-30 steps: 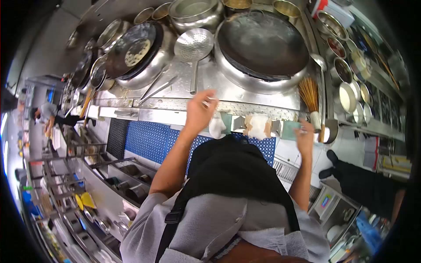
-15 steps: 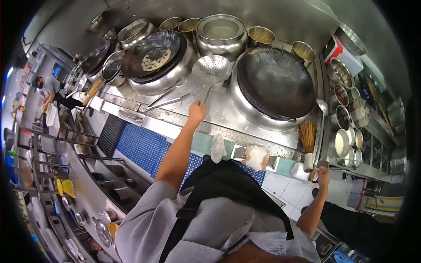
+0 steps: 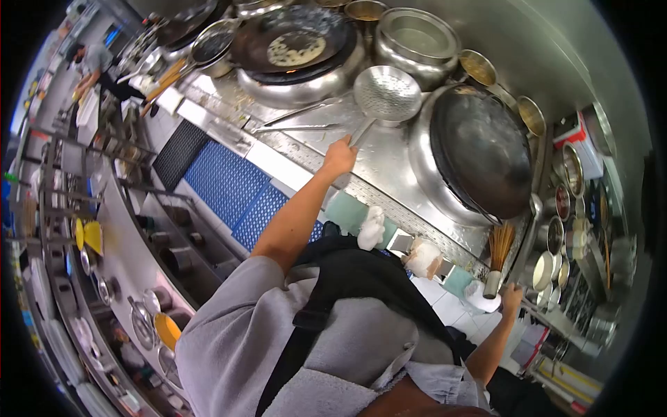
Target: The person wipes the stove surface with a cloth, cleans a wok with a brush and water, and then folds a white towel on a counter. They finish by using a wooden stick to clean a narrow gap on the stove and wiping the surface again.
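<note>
My left hand [image 3: 340, 156] is closed around the handle of a round perforated skimmer [image 3: 388, 94] above the steel stove top [image 3: 313, 147]. My right hand [image 3: 511, 299] is closed at the lower end of a long-handled ladle [image 3: 531, 226], beside a bamboo brush [image 3: 499, 254]. A large dark wok [image 3: 483, 149] sits on the right burner. Farther left, a second wok [image 3: 246, 47] holds a pale, flat round food [image 3: 297, 50]. Metal tongs [image 3: 295, 119] lie on the stove top left of the skimmer.
Steel pots [image 3: 418, 43] line the stove's back. White cloths [image 3: 424, 257] lie along its front edge. Bowls of ingredients [image 3: 543, 270] stand at right, shelves [image 3: 149, 250] at left. Another person [image 3: 94, 62] bends at the far left, beyond blue mats [image 3: 226, 174].
The view has turned, so the stove appears tilted and shifted. The skimmer remains in my left hand, and my right hand stays at the ladle's handle.
</note>
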### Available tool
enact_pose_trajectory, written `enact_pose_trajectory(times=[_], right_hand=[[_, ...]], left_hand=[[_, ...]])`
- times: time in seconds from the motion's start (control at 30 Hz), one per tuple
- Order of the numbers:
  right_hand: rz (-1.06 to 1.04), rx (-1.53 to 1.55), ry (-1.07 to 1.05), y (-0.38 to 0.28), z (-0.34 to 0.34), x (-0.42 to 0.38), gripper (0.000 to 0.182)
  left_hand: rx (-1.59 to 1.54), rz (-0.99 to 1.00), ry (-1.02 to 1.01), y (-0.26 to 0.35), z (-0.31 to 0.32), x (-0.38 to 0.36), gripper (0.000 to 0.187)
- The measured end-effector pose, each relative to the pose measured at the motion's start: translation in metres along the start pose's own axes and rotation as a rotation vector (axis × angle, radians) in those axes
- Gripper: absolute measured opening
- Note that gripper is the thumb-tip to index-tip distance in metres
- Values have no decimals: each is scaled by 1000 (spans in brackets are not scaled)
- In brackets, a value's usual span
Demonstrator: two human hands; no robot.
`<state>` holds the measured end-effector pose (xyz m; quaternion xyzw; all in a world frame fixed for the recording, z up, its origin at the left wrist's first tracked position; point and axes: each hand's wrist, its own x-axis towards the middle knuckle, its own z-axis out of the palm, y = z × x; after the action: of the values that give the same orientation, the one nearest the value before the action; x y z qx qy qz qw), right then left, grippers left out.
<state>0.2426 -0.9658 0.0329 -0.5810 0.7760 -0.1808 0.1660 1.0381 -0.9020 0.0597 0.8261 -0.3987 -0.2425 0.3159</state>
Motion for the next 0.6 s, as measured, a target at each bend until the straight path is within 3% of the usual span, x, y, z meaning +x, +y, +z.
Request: enact_pose_trajectory(times=[0.03, 0.1, 0.13, 0.23, 0.3, 0.33, 0.37, 0.43, 0.5, 0.6], right_hand=[[-102, -59, 149, 0, 2, 11, 33], [48, 105, -53, -74, -28, -4, 29], [126, 187, -150, -121, -41, -9, 28], [21, 325, -140, -173, -39, 24, 27], [3, 606, -132, -313, -50, -21, 27], [-73, 614, -165, -336, -48, -8, 27], [-150, 622, -196, -358, -46, 4, 27], [-222, 683, -218, -429, -42, 4, 21], [-156, 707, -341, -468, -28, 41, 18], [-274, 752, -340, -556, 0, 63, 23]], left_hand=[[5, 11, -6, -1, -7, -1, 50], [16, 44, -24, -4, -16, 2, 51], [-54, 130, 74, -27, -2, 12, 47], [-55, -32, -12, -39, -49, 25, 43], [37, -7, 214, -77, -70, 35, 31], [136, 12, 344, -107, -71, 47, 28], [228, -113, 358, -119, -80, 54, 29], [318, -162, 345, -155, -90, 67, 36], [371, -192, 368, -182, -87, 84, 50], [627, -141, 221, -177, -100, 80, 41]])
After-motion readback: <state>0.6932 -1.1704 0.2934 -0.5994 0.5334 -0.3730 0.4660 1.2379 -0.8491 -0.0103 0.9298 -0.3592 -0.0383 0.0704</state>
